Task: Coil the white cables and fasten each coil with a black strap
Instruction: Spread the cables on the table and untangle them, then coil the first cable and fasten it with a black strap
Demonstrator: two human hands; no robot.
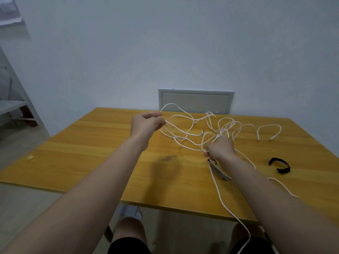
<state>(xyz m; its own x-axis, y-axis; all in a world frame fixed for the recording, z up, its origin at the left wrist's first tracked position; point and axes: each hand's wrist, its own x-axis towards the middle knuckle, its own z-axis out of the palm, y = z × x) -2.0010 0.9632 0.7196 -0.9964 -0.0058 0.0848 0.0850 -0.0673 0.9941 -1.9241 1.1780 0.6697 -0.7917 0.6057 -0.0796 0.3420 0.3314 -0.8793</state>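
Note:
Tangled white cables [185, 132] spread in loose loops over the far middle of the wooden table [91, 143]. My left hand [146, 123] is raised above the table and pinches a cable strand between thumb and fingers. Lower and to the right, my right hand [220, 149] is closed on a bunch of cable strands. One strand [222, 202] runs from that hand over the table's front edge toward my lap. A short white cable [269, 128] arches at the far right. A black strap [279, 165] lies curled on the right. Another dark strap [219, 171] lies partly hidden under my right wrist.
A small yellow object [30, 157] sits near the table's left edge. A grey wall panel [196, 101] stands behind the table's far edge. My knees show below the front edge.

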